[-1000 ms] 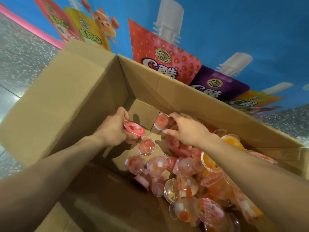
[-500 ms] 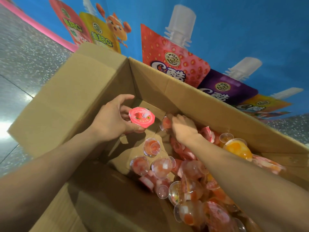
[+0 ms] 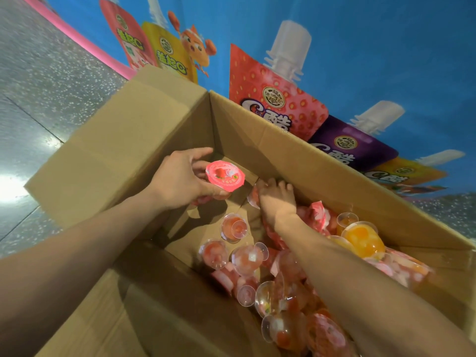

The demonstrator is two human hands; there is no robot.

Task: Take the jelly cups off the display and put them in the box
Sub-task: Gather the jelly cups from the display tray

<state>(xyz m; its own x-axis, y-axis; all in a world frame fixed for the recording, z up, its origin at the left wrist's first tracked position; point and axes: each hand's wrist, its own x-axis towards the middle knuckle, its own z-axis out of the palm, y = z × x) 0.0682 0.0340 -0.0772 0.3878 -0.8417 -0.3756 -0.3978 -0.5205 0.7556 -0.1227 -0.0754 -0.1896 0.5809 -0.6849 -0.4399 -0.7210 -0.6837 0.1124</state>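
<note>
Head view, and we look down on a pink-lidded jelly cup (image 3: 224, 176) gripped by the left hand (image 3: 180, 180). The thumb curls under its near edge, the fingers lie behind it, and the lid faces up toward us. We find it raised above the far left corner of the open cardboard box (image 3: 283, 155), apart from the cups below. The right hand (image 3: 277, 199) reaches deeper, fingers bent down onto the heap of jelly cups (image 3: 280, 292) by the far wall. A pink cup shows at its fingertips, but we cannot tell whether the hand pinches it or merely touches it.

We count one cup in the left hand and one large orange cup (image 3: 362, 239) on top of the heap at the right, with a smaller orange cup (image 3: 346, 220) just beside it. There are well over a dozen red and pink cups, too overlapped for an exact count. There is one box, and two bare forearms reach into it.

Around the box we see a speckled grey floor (image 3: 51, 81). Behind it rises a blue display panel (image 3: 386, 47) printed with five drink pouches that we can make out, and a pink strip (image 3: 85, 45) runs along its base.
</note>
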